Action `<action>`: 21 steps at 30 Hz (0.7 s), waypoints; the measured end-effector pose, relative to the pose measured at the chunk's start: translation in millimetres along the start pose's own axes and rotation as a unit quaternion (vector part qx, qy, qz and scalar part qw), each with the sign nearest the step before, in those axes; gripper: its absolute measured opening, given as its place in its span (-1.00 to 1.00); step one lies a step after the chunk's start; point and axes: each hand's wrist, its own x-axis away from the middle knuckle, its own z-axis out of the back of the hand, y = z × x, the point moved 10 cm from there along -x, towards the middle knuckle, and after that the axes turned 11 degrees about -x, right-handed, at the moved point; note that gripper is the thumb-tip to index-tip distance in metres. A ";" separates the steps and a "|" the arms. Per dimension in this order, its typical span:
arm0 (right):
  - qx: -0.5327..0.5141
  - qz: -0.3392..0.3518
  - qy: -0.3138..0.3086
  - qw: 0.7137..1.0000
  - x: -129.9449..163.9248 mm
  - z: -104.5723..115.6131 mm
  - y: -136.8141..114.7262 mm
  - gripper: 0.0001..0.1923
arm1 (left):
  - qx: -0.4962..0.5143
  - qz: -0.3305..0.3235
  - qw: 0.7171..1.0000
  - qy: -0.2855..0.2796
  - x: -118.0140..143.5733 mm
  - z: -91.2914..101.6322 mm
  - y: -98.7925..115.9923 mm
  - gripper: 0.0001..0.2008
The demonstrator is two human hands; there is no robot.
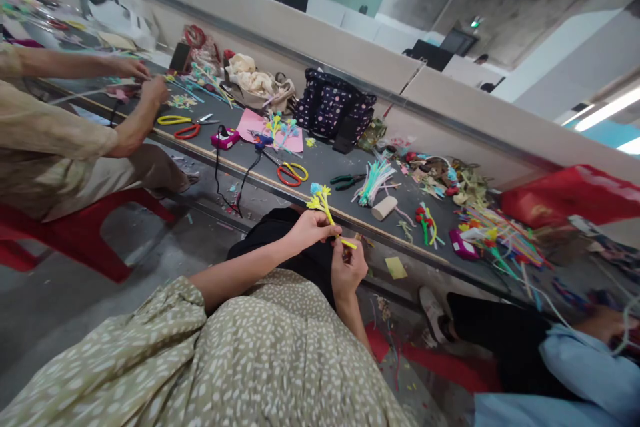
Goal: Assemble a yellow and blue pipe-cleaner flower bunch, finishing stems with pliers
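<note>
Close together, left hand (pixel 313 229), right hand (pixel 350 272) angled inward, fingers clamped on yellow stem (pixel 329 215).

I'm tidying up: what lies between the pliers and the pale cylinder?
A bundle of mint and white stems lies between the pliers and the cylinder, as the head view shows.

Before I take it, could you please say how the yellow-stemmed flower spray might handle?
The yellow-stemmed flower spray is probably stiff, since its blossoms stand unsupported beyond the left fingers; likely light, being slender; perhaps top-heavy, as they cluster at one end.
</note>
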 end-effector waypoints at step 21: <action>-0.105 -0.099 0.023 0.989 -1.3 -1.9 16.8 -0.89 | 0.022 -0.039 0.999 -0.003 2.6 -0.4 8.7 -0.62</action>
